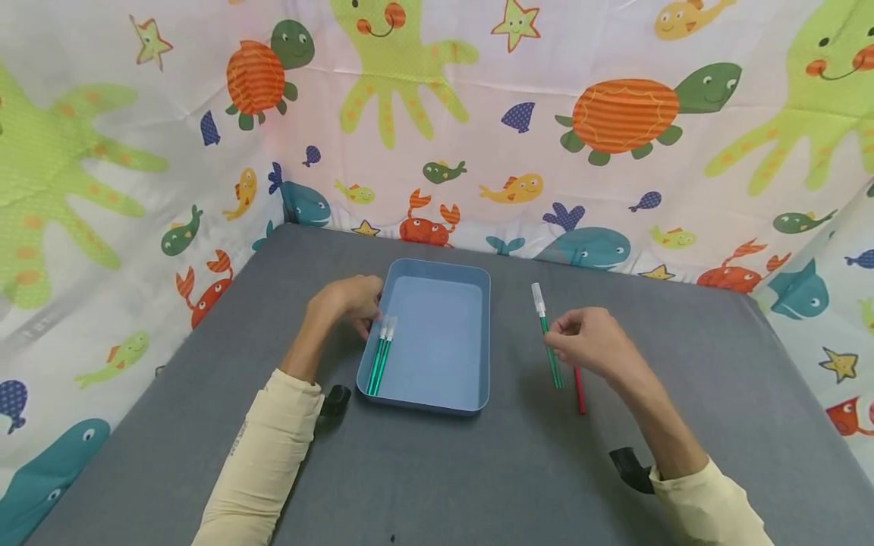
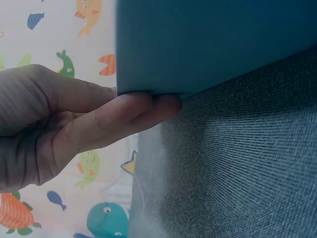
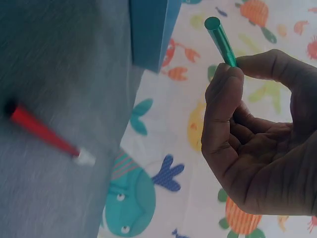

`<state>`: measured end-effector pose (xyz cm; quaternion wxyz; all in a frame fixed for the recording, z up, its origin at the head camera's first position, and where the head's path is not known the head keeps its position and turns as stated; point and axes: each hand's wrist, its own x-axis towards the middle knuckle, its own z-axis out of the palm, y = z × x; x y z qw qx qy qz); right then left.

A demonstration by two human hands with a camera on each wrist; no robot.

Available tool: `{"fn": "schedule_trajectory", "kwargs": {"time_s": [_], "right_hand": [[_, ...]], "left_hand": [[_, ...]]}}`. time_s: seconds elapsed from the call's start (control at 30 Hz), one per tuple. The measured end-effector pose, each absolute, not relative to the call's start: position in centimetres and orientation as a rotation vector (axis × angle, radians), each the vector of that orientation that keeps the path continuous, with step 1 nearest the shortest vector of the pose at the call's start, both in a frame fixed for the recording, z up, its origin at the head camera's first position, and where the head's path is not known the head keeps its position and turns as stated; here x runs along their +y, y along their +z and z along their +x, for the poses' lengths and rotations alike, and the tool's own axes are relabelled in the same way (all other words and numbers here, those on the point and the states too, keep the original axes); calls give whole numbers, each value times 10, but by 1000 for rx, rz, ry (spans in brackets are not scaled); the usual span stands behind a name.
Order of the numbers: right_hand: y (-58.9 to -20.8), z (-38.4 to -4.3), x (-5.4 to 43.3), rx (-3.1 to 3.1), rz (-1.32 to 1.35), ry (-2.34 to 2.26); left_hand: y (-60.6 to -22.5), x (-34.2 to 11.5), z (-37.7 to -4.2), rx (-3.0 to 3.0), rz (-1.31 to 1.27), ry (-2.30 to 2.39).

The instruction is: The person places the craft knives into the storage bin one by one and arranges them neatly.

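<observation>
Left hand [image 1: 351, 299], at the end of a cream sleeve [image 1: 259, 455], gripped the left wall of a light-blue rectangular tray [image 1: 437, 341]; the left wrist view showed the thumb on one side of the wall and fingers curled on the other. A black wrist device [image 1: 334, 402] sat at that cuff. Tray rested flat on the grey counter [image 1: 437, 478], its long sides running away from the person. Inside, along the left wall near the near-left corner, lay two capped green pens, one on the left [image 1: 375, 360] and one on the right [image 1: 385, 362], side by side, capped ends pointing away from the person.

To the right of the tray, well apart from its right wall, a third green pen [image 1: 554, 370] was pinched between thumb and fingers of the right hand [image 1: 594, 341]. Its whitish cap [image 1: 539, 299] pointed to the far side; in the right wrist view the opposite end projected freely from the grip. Just right of the held pen, a red pen [image 1: 580, 390] lay on the counter, partly hidden by the right hand in the head view. Second black wrist device [image 1: 631, 469] and second cream sleeve [image 1: 710, 500] noted farther right. Sea-animal curtain [image 1: 471, 220] stood behind.
</observation>
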<state>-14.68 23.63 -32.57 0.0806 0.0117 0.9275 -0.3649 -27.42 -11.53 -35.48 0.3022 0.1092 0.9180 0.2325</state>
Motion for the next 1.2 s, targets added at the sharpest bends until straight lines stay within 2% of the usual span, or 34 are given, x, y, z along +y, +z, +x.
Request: {"fn": "schedule_trajectory", "kwargs": {"time_s": [0.43,0.63,1.2], "right_hand": [[-330,-163,188,2690,-75,-1208],[-343,-173,159,2643,-166,-1224],[-378,-193,89,2569,-153,-1024]], "left_hand": [[-353,-114,-272,2444,300,606],[-354,-115,-273,2449,280,604],[-352,-112,-272,2466,284,547]]}}
